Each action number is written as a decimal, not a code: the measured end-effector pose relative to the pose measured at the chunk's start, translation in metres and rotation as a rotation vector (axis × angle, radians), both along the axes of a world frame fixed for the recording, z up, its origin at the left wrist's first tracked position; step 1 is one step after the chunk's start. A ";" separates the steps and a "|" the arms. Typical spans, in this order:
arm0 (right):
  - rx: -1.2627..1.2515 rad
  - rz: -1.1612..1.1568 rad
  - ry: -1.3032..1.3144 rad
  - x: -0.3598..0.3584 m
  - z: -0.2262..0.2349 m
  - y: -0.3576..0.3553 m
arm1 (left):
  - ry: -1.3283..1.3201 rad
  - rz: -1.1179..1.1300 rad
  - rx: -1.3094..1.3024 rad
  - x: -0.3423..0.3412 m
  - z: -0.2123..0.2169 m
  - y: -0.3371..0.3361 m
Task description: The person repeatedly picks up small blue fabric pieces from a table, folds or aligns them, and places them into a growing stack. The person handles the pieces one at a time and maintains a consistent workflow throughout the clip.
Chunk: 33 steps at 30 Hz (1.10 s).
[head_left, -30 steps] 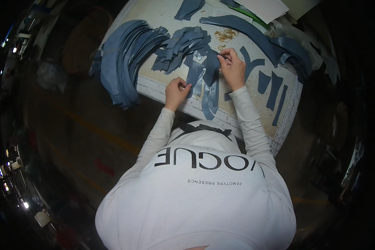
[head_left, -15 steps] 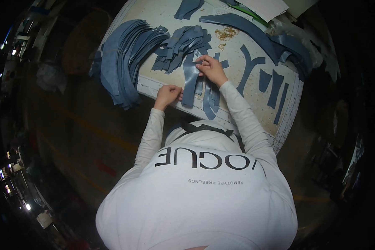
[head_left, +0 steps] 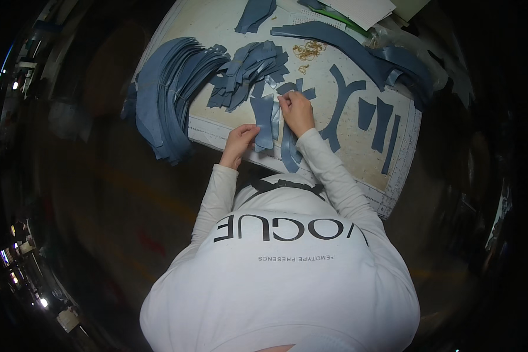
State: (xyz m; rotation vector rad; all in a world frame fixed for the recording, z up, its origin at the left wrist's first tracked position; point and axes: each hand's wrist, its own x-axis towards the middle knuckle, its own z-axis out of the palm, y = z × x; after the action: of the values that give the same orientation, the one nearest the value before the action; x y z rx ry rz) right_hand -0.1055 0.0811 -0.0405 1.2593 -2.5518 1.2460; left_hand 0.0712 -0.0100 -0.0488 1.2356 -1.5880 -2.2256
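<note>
A glossy blue leather-like strip, narrower at the middle, hangs upright near the table's front edge. Its lower left edge is pinched in the fingers of my left hand. My right hand is closed just right of the strip's upper end, thumb and forefinger pressed together; whatever they hold, if anything, is too small to tell. Beneath and beside it lie more blue pieces, including a curved one that reaches over the table's edge.
On the pale table, a large fanned stack of curved blue pieces stands at left, beside a smaller heap. Gold-coloured fittings lie behind. Several cut pieces, such as a forked one, spread to the right. Papers lie at the back.
My right hand has come away from the strip's upper end, slightly to the right and down. My left hand has moved right onto the strip's edge. The whole view has shifted a little.
</note>
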 end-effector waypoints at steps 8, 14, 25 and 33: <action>-0.041 0.101 -1.016 -0.005 0.028 0.049 | 0.116 -0.192 0.153 -0.032 0.032 0.030; 0.051 0.079 -0.729 -0.025 0.044 0.080 | 0.164 -0.440 0.116 -0.058 0.038 0.042; -0.506 -0.417 -0.444 -0.113 0.040 0.210 | 0.011 -0.227 -0.336 -0.044 0.019 -0.007; -0.180 -0.698 -0.307 -0.111 -0.027 0.235 | 0.003 -0.184 -0.396 -0.033 0.008 -0.018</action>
State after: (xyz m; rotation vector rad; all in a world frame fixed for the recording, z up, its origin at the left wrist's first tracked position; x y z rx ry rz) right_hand -0.2164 0.3158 -0.0675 0.1020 -2.6085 1.5003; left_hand 0.0385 -0.0284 -0.0409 1.0094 -2.0846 -1.8680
